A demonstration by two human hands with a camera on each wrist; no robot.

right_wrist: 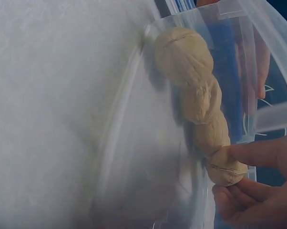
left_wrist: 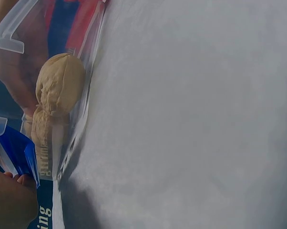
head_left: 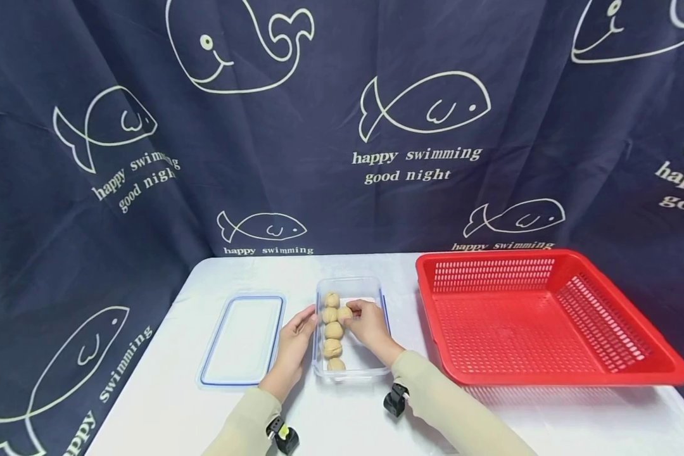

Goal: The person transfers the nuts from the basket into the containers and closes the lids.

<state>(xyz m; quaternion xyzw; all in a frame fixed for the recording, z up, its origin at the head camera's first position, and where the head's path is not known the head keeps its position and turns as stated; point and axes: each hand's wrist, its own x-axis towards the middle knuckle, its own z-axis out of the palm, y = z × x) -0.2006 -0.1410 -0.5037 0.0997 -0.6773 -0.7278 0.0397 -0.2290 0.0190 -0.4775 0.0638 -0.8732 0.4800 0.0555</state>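
A clear plastic container [head_left: 350,375] holds several walnuts [head_left: 334,330] in a column along its left side. Inside it, my right hand [head_left: 370,326] pinches a walnut [right_wrist: 227,167] between thumb and fingers, beside the upper part of that column. Against the container's outer left wall rests my left hand [head_left: 293,345], its fingers fairly straight. The left wrist view shows that hand at the lower left, by a blue flap [left_wrist: 19,150] on the container; part of the hand is cut off there. Walnuts show through the clear wall.
To the left lies a clear lid [head_left: 242,342] with a blue seal, flat on the white table [head_left: 165,380]. A large red perforated basket [head_left: 501,329] stands on the right, close to my right forearm. Behind the table hangs a dark blue curtain [head_left: 330,139] with fish drawings.
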